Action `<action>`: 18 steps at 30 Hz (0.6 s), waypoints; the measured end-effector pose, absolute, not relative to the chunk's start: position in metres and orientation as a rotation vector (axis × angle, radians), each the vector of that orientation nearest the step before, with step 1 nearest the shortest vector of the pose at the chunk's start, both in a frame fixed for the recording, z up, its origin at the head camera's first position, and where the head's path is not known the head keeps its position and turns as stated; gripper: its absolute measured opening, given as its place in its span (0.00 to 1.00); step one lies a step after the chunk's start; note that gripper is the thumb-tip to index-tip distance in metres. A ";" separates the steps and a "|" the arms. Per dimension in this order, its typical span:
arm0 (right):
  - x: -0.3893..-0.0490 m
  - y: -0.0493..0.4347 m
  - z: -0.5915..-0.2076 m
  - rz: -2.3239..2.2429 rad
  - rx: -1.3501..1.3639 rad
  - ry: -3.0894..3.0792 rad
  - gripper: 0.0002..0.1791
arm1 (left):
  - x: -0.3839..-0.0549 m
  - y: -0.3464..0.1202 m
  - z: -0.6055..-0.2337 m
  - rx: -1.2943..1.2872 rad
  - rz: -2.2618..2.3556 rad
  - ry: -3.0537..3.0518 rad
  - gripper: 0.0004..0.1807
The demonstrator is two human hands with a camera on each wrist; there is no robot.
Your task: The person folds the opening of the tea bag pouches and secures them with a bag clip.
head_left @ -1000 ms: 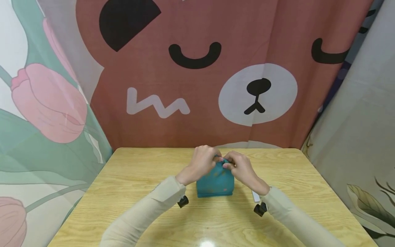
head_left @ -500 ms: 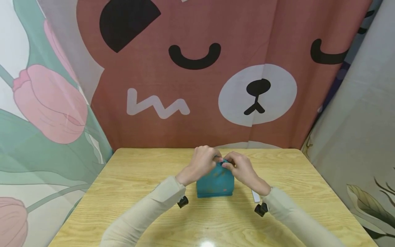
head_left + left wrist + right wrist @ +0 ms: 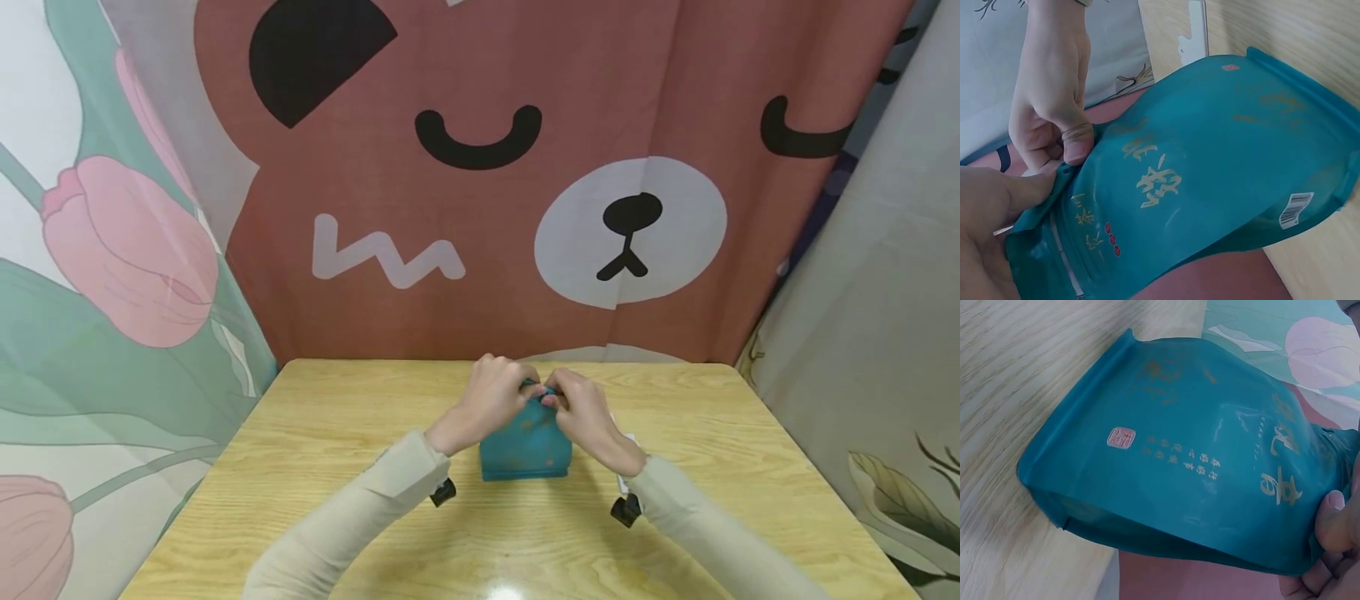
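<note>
Closest to the person are the cream fabric sleeves (image 3: 352, 518), with small black wrist cameras (image 3: 444, 492) strapped in at the cuffs. Past those, between the two wrists, is the flat teal plastic pouch with gold lettering (image 3: 525, 448), base toward the tabletop, top end up in the fingers.

Grip check: the left hand (image 3: 487, 398) has the top edge pinched between thumb and curled fingers, and the right hand (image 3: 588, 417) is clamped on the same edge, fingertips just beside the other set. The pale line (image 3: 1065, 250) under the top might be a zip or a slit, can't tell from here. Can't tell if they're opening or sealing it either, but it looks like edge work.

If it were me: pinch right on the edge, thumbs level, and use small, even pressure. Yank one side and I reckon the film skews or rips. I'd also leave the base planted, since a floppy bag like that probably twists if lifted.

Near the right wrist there's a flat white piece with a notched edge (image 3: 1197, 34), part hidden; mind the cuff there. Then just pale wood-grain table (image 3: 330, 433) and, behind it, the brown bear-print curtain (image 3: 465, 321).
</note>
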State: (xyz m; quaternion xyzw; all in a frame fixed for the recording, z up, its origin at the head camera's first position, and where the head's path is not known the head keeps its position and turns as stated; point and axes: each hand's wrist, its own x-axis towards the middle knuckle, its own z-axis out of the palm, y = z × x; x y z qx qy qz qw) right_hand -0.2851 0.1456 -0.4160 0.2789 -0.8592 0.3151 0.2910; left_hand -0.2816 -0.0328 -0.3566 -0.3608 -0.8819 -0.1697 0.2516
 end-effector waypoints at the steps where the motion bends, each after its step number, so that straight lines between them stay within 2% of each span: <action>1: -0.285 0.147 -0.416 0.842 0.747 -2.288 0.09 | -0.282 -0.033 -0.357 -0.980 -0.455 -2.402 0.06; 11: -0.282 0.159 -0.405 0.917 0.834 -2.377 0.05 | -0.284 -0.039 -0.357 -0.919 -0.486 -2.408 0.09; 18: -0.279 0.169 -0.407 0.989 0.858 -2.433 0.09 | -0.286 -0.039 -0.358 -0.920 -0.494 -2.436 0.08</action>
